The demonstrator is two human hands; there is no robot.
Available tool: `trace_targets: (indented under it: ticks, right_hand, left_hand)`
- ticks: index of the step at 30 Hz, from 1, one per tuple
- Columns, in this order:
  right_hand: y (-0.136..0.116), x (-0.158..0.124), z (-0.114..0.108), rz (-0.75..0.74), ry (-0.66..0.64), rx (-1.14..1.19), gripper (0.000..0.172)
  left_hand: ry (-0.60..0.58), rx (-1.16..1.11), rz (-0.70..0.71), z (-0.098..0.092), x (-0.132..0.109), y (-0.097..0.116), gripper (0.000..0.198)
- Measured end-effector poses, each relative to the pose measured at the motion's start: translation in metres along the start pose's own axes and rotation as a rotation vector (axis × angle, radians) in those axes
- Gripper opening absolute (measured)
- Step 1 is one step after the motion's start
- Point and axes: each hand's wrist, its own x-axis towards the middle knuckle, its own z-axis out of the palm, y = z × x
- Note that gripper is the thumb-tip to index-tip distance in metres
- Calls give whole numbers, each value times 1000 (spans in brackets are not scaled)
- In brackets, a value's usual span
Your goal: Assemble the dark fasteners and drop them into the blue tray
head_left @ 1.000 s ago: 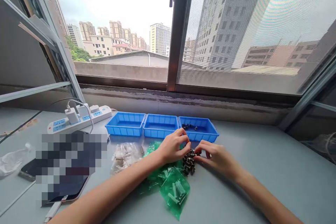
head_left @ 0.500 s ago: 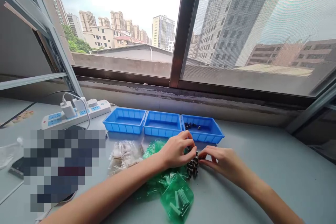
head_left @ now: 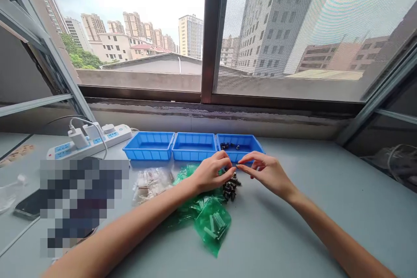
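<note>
My right hand [head_left: 267, 173] pinches thumb and forefinger together on what looks like a tiny dark screw-like part, in front of the right blue bin [head_left: 256, 150]. Close by, my left hand [head_left: 210, 173] has its fingers curled and fingertips nearly meeting the right hand's; what they hold, if anything, is too small to make out. Under the fingertips lies a pile of small dark metal screw-like parts [head_left: 230, 190] on the table. Several similar dark parts [head_left: 224, 145] sit inside the right bin. Green plastic bags [head_left: 213, 226] with pale strips in them lie beneath and before my left hand.
Two more blue bins, a middle one [head_left: 194, 155] and a left one [head_left: 147, 154], stand in the row. Clear bags of parts [head_left: 150, 182] lie left of the green ones. A power strip [head_left: 120, 132] and a phone [head_left: 28, 204] are at the left. A window frame [head_left: 208, 52] rises behind.
Both hands have lifted from beside the pile toward the right bin, and their fingertips have come close together. The view has also shifted, uncovering more of the pile.
</note>
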Motion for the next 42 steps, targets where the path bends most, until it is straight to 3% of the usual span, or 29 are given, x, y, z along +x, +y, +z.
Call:
trace_targets:
  ticks: [5,8,14,20,30,37,42]
  right_hand:
    - [-5,-2,-3,75,103,26,40]
    - [-6,-4,-1,126,149,75,39]
    - [-1,-1,8,291,69,265,49]
    - [-7,0,12,395,92,406,54]
    - [-4,-5,18,481,80,479,49]
    - [1,-6,19,489,32,569,47]
    - [-3,-6,21,594,60,681,50]
  left_hand:
    - [-40,157,131,-3,1,-2,28]
    - [-59,220,115,-8,3,-2,32]
    - [-22,147,3,-21,10,4,27]
    - [6,56,16,-29,13,6,26]
    - [66,346,176,-18,8,-4,23]
    - [117,362,161,-25,10,-1,24]
    - [151,404,204,-22,10,1,29]
